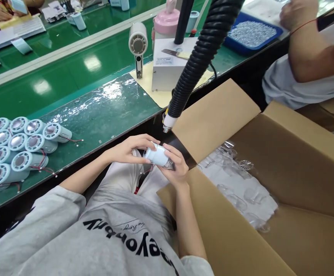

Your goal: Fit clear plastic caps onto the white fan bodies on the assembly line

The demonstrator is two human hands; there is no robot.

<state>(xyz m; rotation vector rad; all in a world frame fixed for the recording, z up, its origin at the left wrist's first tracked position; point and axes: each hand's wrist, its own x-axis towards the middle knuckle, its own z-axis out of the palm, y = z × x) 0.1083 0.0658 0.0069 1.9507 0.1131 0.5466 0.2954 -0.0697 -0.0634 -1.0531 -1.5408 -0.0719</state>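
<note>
One light-blue cylindrical motor housing (pixel 158 156), at centre: left hand (pixel 134 148) pinching its left end, thumb opposing fingers; right hand (pixel 178 166) with fingers curled round its clear-plastic end. Fit: cannot tell; apparently mid-handling. About a dozen similar wired housings (pixel 17 142), nine o'clock, on green bench (pixel 89 115): seemingly remaining. Several loose clear plastic parts (pixel 253 194), four o'clock, inside cardboard carton (pixel 296 172): seemingly unused.

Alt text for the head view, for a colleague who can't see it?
The person's left hand and right hand hold a pale-blue cylinder together. Leftward, similar cylinders are grouped on a green tabletop; rightward, an open cardboard box holds clear plastic parts, and a black ribbed hose hangs above the hands.
</note>
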